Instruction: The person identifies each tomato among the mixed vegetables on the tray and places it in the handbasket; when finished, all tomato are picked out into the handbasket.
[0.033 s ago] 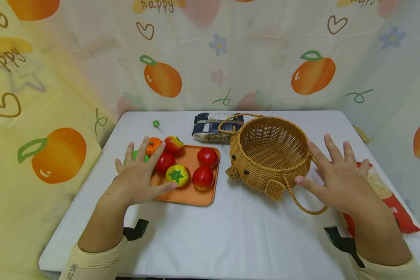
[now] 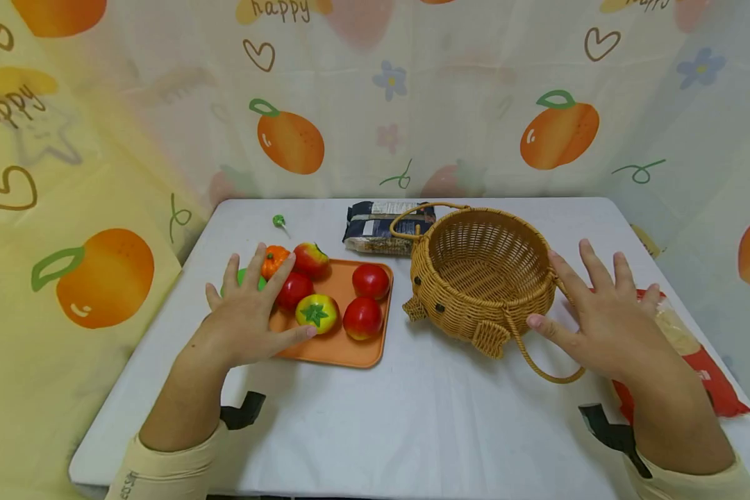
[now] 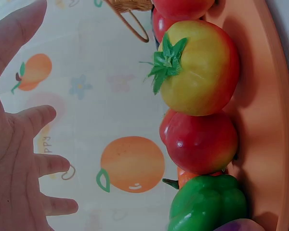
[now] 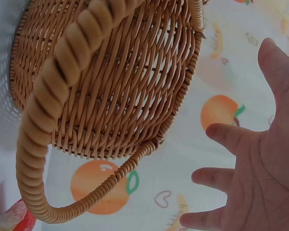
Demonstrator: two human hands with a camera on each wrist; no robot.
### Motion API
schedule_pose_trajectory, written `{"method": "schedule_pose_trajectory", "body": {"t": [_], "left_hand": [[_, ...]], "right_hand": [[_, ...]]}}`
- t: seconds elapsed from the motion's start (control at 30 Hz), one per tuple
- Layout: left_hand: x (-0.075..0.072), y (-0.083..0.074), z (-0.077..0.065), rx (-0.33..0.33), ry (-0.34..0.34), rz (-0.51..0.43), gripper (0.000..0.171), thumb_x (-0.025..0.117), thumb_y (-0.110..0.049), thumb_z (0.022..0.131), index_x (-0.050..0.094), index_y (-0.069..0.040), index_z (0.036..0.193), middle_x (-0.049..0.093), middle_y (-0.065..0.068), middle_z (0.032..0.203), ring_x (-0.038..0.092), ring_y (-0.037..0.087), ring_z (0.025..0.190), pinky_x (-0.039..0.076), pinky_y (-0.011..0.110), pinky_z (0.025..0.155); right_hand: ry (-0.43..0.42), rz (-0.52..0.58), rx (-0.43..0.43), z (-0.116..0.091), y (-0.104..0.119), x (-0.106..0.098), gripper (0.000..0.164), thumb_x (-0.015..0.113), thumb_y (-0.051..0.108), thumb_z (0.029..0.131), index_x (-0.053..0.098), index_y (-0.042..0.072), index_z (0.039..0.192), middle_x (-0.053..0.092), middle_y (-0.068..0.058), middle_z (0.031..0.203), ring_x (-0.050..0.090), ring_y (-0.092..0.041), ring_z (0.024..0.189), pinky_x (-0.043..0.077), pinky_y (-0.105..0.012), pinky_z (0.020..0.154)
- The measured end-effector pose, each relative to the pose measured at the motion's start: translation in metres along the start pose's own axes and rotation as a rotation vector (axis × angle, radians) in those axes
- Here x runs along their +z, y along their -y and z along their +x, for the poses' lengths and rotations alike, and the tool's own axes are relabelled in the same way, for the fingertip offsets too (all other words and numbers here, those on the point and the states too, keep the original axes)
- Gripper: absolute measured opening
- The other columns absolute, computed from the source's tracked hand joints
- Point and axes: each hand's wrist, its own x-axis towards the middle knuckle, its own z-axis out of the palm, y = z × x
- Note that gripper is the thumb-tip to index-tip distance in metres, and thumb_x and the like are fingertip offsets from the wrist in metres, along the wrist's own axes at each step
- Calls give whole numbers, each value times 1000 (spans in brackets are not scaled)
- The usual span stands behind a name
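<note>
My left hand point(image 2: 240, 319), fingers spread, hovers over the left part of an orange tray point(image 2: 344, 355) of toy produce. The left wrist view shows a gap between its palm and a yellow-red tomato point(image 3: 200, 67), a red fruit point(image 3: 200, 144) and a green bell pepper point(image 3: 209, 204). An orange pumpkin-like piece point(image 2: 276, 258) and more red fruit point(image 2: 362, 318) share the tray. Fingers also spread, my right hand point(image 2: 612, 326) is beside a wicker basket point(image 2: 444, 309) with animal-face details. Its rope-like handle point(image 4: 36, 139) hangs down near that hand. Neither hand holds anything.
Behind the tray and basket lies a dark packet point(image 2: 375, 229). A small green-topped piece point(image 2: 279, 221) is at the back left. On the right, a red and clear bag point(image 2: 712, 375) lies partly behind my right hand. A white cloth covers the table point(image 2: 425, 430).
</note>
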Motion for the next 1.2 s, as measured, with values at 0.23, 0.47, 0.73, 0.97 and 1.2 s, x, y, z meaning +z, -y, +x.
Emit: {"method": "schedule_pose_trajectory", "body": {"t": [0.23, 0.47, 0.73, 0.97, 1.2], "left_hand": [[-1, 0, 2, 10, 4, -4, 116, 60, -84, 79, 3, -31, 166, -13, 18, 171, -9, 62, 149, 2, 93, 99], [-1, -2, 3, 34, -6, 1, 114, 64, -78, 81, 6, -30, 166, -11, 17, 171, -7, 59, 150, 4, 92, 100], [1, -5, 6, 93, -12, 9, 106, 70, -66, 84, 14, -28, 166, 0, 19, 171, 1, 55, 151, 16, 88, 104], [10, -12, 13, 144, 23, 13, 95, 75, -50, 88, 25, -24, 164, 9, 17, 171, 14, 53, 150, 29, 80, 107], [18, -19, 20, 178, 76, -8, 85, 75, -43, 90, 34, -21, 161, 20, 17, 169, 25, 49, 149, 47, 68, 102]], "right_hand": [[-6, 7, -1, -1, -1, 0, 104, 55, 76, 89, 8, 25, 166, -8, -20, 171, -4, -66, 147, 2, -97, 89], [-14, 17, -28, -1, 1, -3, 103, 60, 74, 88, 10, 30, 166, -7, -16, 172, -3, -63, 149, 7, -94, 96], [-26, 52, -126, 1, 8, -3, 98, 70, 67, 85, 25, 30, 164, 14, -16, 171, 12, -63, 148, 17, -90, 99], [-28, 150, -221, 2, 12, 6, 83, 77, 57, 85, 45, 28, 156, 31, -13, 167, 15, -53, 153, 19, -86, 105], [-71, 132, -270, 0, 11, 16, 69, 81, 50, 83, 61, 23, 143, 50, -14, 155, 32, -51, 146, 24, -85, 103]]}}
